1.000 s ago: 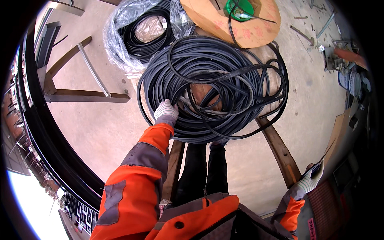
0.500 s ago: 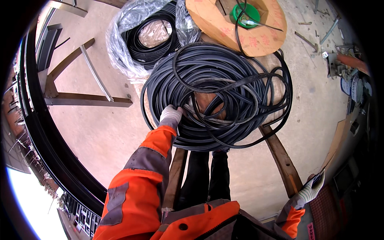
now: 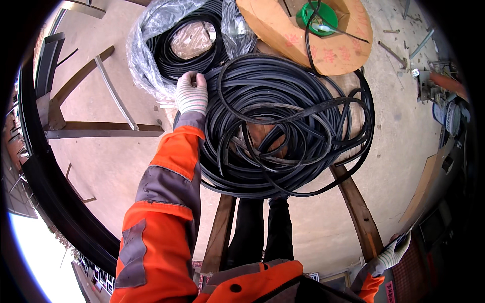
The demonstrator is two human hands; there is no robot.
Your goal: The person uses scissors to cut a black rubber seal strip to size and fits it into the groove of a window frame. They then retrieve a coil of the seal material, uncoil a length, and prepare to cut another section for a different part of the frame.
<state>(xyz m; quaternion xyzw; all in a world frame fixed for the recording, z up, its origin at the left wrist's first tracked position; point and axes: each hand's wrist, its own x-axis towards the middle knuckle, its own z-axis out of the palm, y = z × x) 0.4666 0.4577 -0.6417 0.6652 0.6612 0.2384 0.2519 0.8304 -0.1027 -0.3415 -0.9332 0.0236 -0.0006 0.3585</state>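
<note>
A big coil of black rubber-like strip (image 3: 273, 171) lies in front of me, its loose loops crossing over the middle and right side. My left hand (image 3: 192, 96), in a striped white work glove, is at the coil's upper left edge beside the plastic wrap. Its fingers are curled together; whatever they hold, if anything, is hidden. My right hand (image 3: 393, 255), gloved too, is low at the far right, away from the coil. It looks closed around a dark, thin, flat thing (image 3: 404, 237) whose kind I cannot make out.
Behind the coil lie a smaller black coil (image 3: 166, 55) in clear plastic wrap (image 3: 139, 55) and a cardboard ring (image 3: 283, 38) with a green tub (image 3: 331, 20). Wooden beams (image 3: 356, 207) run beneath the coil. Metal frame pieces (image 3: 101, 130) stand at left; tools and scraps (image 3: 447, 111) lie at right.
My left hand has moved up and slightly left, from the coil's inner left part to its upper left edge. My right hand has barely moved. The view has shifted slightly.
</note>
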